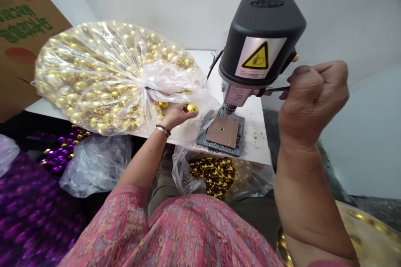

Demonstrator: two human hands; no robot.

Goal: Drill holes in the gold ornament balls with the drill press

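Note:
Between the thumb and fingers of my left hand (176,113) is a shiny gold ball (192,108). That hand is at the mouth of a large clear plastic bag (94,75) full of gold balls, left of the machine's base. My right hand (310,96) is wrapped round the lever (280,89) on the side of a small black drill press (263,25). Below its chuck (230,108) lies a brown square board (219,131) with a hole in it, on the grey metal base (239,146). No ball sits on the board.
Dark shavings litter the white table (255,133). An open clear bag of gold balls (214,175) hangs below the front edge. Purple balls (59,150) and a purple-filled bag (28,212) are at lower left. A cardboard box (25,46) stands behind them, and a wall (175,0) closes the back.

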